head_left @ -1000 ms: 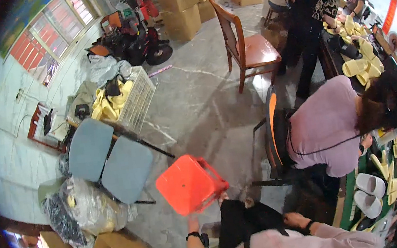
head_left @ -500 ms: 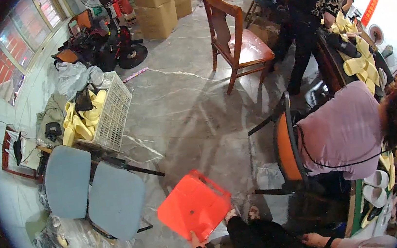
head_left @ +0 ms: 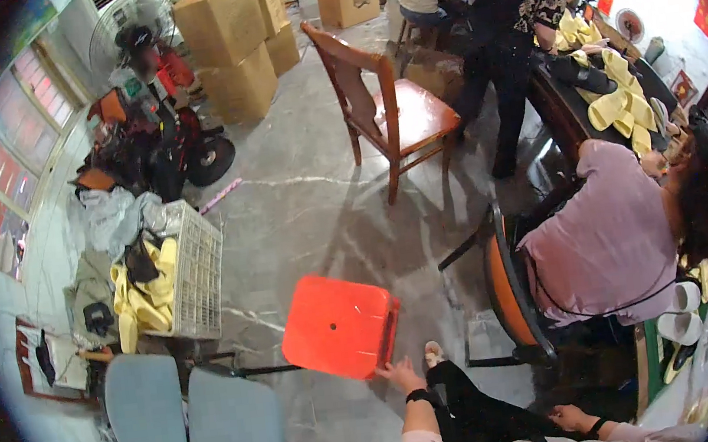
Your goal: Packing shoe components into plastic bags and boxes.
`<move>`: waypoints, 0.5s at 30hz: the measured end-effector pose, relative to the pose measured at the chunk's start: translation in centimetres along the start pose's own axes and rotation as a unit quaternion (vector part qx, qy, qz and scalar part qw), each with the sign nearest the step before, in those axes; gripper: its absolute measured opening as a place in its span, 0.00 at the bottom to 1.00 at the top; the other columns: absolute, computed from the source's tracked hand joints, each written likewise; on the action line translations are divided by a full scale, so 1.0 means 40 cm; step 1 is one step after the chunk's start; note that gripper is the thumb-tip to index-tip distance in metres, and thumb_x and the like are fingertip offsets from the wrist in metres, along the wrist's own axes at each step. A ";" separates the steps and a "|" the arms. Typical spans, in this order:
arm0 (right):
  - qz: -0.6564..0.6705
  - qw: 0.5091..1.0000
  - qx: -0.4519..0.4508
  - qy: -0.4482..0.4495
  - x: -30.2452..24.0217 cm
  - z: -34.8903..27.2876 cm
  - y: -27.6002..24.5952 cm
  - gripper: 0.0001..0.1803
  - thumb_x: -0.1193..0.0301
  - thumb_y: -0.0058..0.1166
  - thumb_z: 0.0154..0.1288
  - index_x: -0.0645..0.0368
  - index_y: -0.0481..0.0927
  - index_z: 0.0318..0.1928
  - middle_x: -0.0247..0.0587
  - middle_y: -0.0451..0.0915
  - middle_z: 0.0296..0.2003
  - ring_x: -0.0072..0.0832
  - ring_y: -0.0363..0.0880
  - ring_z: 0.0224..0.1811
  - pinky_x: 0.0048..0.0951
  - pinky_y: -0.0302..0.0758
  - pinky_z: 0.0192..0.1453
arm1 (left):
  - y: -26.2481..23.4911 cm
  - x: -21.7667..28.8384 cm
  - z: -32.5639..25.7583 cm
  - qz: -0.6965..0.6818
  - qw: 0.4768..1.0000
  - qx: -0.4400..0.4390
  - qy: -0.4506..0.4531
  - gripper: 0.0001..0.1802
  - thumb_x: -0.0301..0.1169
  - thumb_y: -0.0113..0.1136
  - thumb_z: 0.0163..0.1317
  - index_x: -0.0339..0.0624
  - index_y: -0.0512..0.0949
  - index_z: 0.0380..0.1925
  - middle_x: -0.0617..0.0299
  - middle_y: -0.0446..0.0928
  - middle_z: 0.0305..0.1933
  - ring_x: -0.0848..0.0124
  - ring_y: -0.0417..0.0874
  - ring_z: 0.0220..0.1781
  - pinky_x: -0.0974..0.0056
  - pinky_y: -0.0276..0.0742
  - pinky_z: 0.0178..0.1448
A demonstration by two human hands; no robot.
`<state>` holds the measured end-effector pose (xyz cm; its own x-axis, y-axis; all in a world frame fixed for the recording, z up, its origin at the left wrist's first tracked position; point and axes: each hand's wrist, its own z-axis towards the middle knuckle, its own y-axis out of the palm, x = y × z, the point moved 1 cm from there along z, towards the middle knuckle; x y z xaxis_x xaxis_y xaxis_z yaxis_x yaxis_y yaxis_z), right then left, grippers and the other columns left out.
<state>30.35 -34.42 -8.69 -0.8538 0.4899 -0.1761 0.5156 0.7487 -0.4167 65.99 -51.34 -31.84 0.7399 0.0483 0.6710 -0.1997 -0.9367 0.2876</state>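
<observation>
One grey chair [head_left: 144,411], legs partly hidden; one white crate [head_left: 201,273], yellow slippers [head_left: 145,288] heaped, too overlapped to count; one red stool [head_left: 335,326], legs mostly masked by its seat. Stool lies just ahead of left hand [head_left: 404,377], near right corner touching the fingers; grip or mere contact, cannot tell. One wooden chair [head_left: 420,113] farther off. Right hand [head_left: 573,417] by dark trousers [head_left: 485,411], fingers loosely bent, undersides hidden, hold unclear. One orange-backed chair [head_left: 503,291], seat hidden by seated person [head_left: 600,236].
</observation>
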 end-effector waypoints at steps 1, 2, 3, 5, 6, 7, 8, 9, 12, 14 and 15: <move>0.051 0.998 0.013 0.040 0.001 0.004 0.001 0.18 0.59 0.47 0.61 0.58 0.76 0.45 0.51 0.79 0.39 0.47 0.77 0.42 0.39 0.73 0.45 | 0.035 0.006 -0.002 0.199 0.974 -0.095 0.051 0.38 0.20 0.47 0.51 0.49 0.51 0.66 0.49 0.61 0.62 0.55 0.65 0.61 0.53 0.64 0.61; -0.009 0.999 0.035 -0.018 0.098 0.076 0.038 0.18 0.58 0.47 0.61 0.59 0.77 0.44 0.51 0.79 0.39 0.47 0.77 0.42 0.39 0.73 0.46 | 0.072 0.029 0.012 0.197 0.974 -0.099 0.058 0.38 0.20 0.47 0.51 0.49 0.51 0.66 0.49 0.61 0.62 0.55 0.65 0.61 0.53 0.64 0.61; -0.067 0.993 0.058 -0.073 0.196 0.161 0.086 0.18 0.58 0.47 0.61 0.59 0.77 0.43 0.52 0.79 0.38 0.47 0.77 0.42 0.40 0.72 0.46 | 0.105 0.056 0.032 0.435 0.855 -0.242 0.148 0.34 0.23 0.48 0.52 0.50 0.57 0.63 0.50 0.61 0.63 0.58 0.62 0.63 0.51 0.60 0.63; -0.023 0.999 0.011 0.021 0.161 0.159 0.100 0.21 0.56 0.44 0.62 0.59 0.78 0.43 0.52 0.79 0.38 0.46 0.77 0.43 0.40 0.72 0.48 | 0.114 0.084 0.043 0.761 0.362 -0.463 0.274 0.27 0.30 0.50 0.54 0.50 0.68 0.57 0.52 0.60 0.65 0.62 0.58 0.68 0.47 0.50 0.68; 0.018 0.999 0.028 0.020 0.150 0.140 0.108 0.22 0.55 0.44 0.61 0.59 0.78 0.44 0.52 0.79 0.39 0.46 0.77 0.44 0.40 0.72 0.48 | 0.173 0.132 0.039 0.796 0.148 -0.496 0.313 0.22 0.36 0.42 0.60 0.53 0.71 0.56 0.58 0.58 0.67 0.64 0.52 0.71 0.45 0.42 0.70; 0.042 0.999 0.032 -0.003 0.116 0.141 0.107 0.22 0.54 0.45 0.61 0.59 0.78 0.44 0.52 0.79 0.39 0.46 0.77 0.44 0.40 0.72 0.48 | 0.143 0.149 0.121 0.839 0.043 -0.427 0.335 0.23 0.37 0.38 0.62 0.55 0.69 0.57 0.62 0.56 0.68 0.66 0.50 0.72 0.44 0.36 0.70; 0.051 0.998 0.033 -0.002 0.070 0.128 0.106 0.22 0.54 0.45 0.61 0.59 0.78 0.44 0.52 0.79 0.39 0.46 0.77 0.44 0.40 0.72 0.48 | 0.096 0.152 0.205 0.863 -0.066 -0.356 0.352 0.23 0.38 0.34 0.64 0.56 0.67 0.59 0.66 0.54 0.69 0.67 0.48 0.72 0.43 0.31 0.71; 0.051 0.997 0.055 0.001 0.024 0.106 0.098 0.21 0.54 0.45 0.60 0.59 0.78 0.40 0.51 0.79 0.34 0.46 0.77 0.39 0.41 0.73 0.43 | 0.093 0.170 0.259 0.886 -0.121 -0.336 0.295 0.24 0.39 0.30 0.65 0.55 0.65 0.60 0.74 0.49 0.71 0.73 0.43 0.73 0.42 0.24 0.71; 0.062 0.994 0.092 -0.006 -0.025 0.105 0.135 0.21 0.53 0.45 0.59 0.58 0.78 0.38 0.51 0.79 0.30 0.47 0.78 0.35 0.43 0.73 0.39 | 0.085 0.219 0.385 0.831 -0.186 -0.365 0.377 0.25 0.38 0.30 0.65 0.54 0.60 0.63 0.77 0.48 0.71 0.76 0.41 0.73 0.41 0.25 0.71; 0.087 0.990 0.112 0.000 -0.058 0.084 0.208 0.21 0.53 0.45 0.59 0.57 0.78 0.39 0.52 0.79 0.32 0.47 0.78 0.36 0.44 0.73 0.40 | 0.137 0.258 0.426 0.826 -0.210 -0.385 0.353 0.25 0.37 0.30 0.65 0.54 0.59 0.64 0.76 0.48 0.71 0.76 0.40 0.73 0.41 0.25 0.71; 0.075 0.992 0.102 0.005 -0.082 0.063 0.235 0.21 0.53 0.45 0.59 0.57 0.77 0.39 0.52 0.79 0.33 0.47 0.78 0.36 0.44 0.73 0.40 | 0.176 0.282 0.454 0.865 -0.183 -0.338 0.323 0.26 0.38 0.32 0.65 0.53 0.58 0.64 0.74 0.48 0.71 0.75 0.41 0.73 0.40 0.28 0.70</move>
<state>37.80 -30.12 -14.28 -0.7672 0.5946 -0.2405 0.6104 0.5617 -0.5585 84.60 -63.67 -34.68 -0.7148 0.6279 -0.3078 0.6552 0.4476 -0.6086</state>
